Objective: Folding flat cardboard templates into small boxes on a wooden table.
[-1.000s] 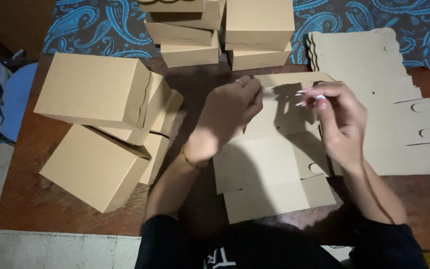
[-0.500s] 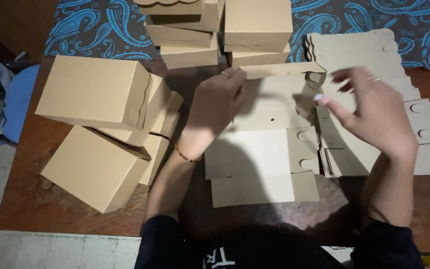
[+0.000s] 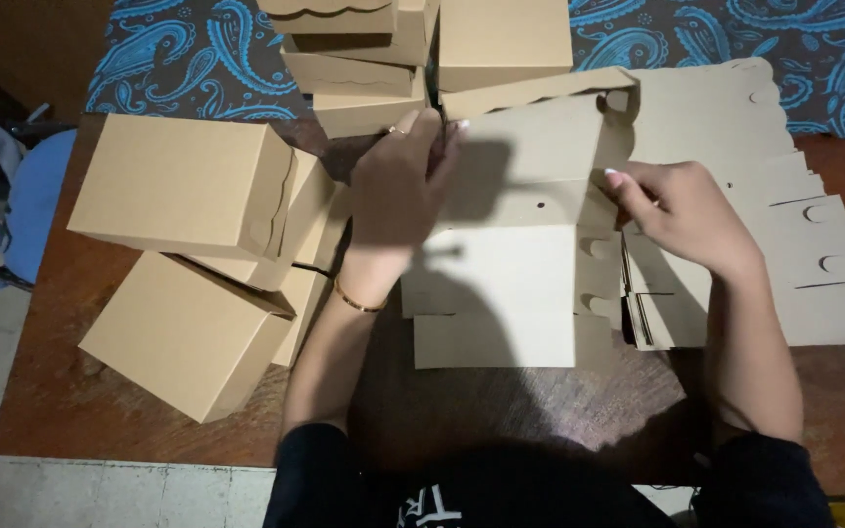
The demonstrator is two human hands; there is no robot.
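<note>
The flat cardboard box blank [image 3: 515, 244] is now spread wider across the table than a second ago, its scalloped far flap [image 3: 540, 91] raised and folded up. The right hand [image 3: 682, 215], lifted in the air half a second ago, is now lowered onto the blank's right edge. The left hand [image 3: 398, 191] is now moved farther up, to the blank's left fold.

Flat, die-cut brown cardboard box blank [image 3: 520, 244], unfolded, lying on the dark wooden table [image 3: 70, 401] at centre, directly left of the stack of flat brown cardboard blanks [image 3: 794, 244]. Far scalloped flap raised and bent. Small holes and semicircular tab slots along the right edge. Near panel flat, toward the table's front edge.
</note>
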